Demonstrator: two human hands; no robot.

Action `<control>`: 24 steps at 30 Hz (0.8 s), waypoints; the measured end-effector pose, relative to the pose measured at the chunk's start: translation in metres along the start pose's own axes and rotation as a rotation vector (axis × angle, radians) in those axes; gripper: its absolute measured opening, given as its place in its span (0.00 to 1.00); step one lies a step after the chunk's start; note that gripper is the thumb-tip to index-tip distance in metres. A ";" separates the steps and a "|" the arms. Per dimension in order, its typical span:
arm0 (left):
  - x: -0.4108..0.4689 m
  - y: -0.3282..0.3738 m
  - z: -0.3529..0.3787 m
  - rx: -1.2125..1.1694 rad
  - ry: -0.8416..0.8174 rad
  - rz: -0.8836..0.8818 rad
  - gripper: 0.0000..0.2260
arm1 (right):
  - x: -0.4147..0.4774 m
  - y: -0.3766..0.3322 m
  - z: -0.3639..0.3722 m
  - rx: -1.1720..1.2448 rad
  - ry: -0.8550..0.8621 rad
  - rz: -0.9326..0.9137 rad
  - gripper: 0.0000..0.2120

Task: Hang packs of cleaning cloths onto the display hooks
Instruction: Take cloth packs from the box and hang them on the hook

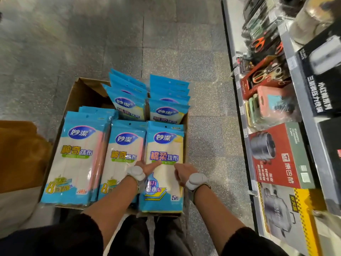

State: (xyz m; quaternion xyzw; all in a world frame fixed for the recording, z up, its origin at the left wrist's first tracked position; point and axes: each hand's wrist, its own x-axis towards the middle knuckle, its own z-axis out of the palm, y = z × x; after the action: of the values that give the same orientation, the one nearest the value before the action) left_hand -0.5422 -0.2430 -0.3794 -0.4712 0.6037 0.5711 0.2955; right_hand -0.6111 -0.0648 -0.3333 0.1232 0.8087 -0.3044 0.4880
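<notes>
Head view: the pack (164,145) lies in the near right corner of the box (79,93). The left hand (147,168) is laid on it with fingers straight. Whether the right hand (181,174) grips it cannot be told. The pack is judged light, floppy and slick, and is best held near the hang hole (165,127).

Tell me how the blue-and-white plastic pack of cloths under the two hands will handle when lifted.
The blue-and-white plastic pack will probably flop and bend: it is a thin film bag of folded cloth. Its glossy film looks slippery, so the left hand and right hand may need a pinch. Likely light, being only cloth.
</notes>
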 end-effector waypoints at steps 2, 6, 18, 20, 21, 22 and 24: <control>-0.017 0.013 0.002 -0.032 -0.027 -0.005 0.29 | -0.004 0.000 -0.007 0.020 -0.008 0.007 0.21; -0.013 0.010 0.011 0.014 -0.057 0.023 0.48 | -0.005 0.003 -0.016 0.147 -0.003 0.048 0.17; -0.071 0.037 -0.049 -0.166 -0.187 0.202 0.20 | -0.012 -0.028 -0.031 0.242 0.214 -0.050 0.21; -0.084 0.038 -0.066 -0.242 -0.222 0.226 0.12 | -0.021 -0.044 -0.027 0.304 0.188 -0.108 0.28; -0.089 0.037 -0.074 -0.285 -0.250 0.230 0.09 | -0.033 -0.055 -0.023 0.405 0.120 -0.110 0.30; -0.098 0.037 -0.083 -0.322 -0.267 0.243 0.09 | -0.048 -0.069 -0.017 0.524 0.021 -0.142 0.30; -0.105 0.036 -0.091 -0.387 -0.297 0.293 0.11 | -0.060 -0.083 -0.011 0.601 -0.075 -0.244 0.27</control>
State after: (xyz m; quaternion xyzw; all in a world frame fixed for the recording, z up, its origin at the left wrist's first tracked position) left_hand -0.5182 -0.3105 -0.2544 -0.3380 0.4951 0.7752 0.1995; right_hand -0.6301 -0.1174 -0.2469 0.1526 0.6729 -0.5899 0.4194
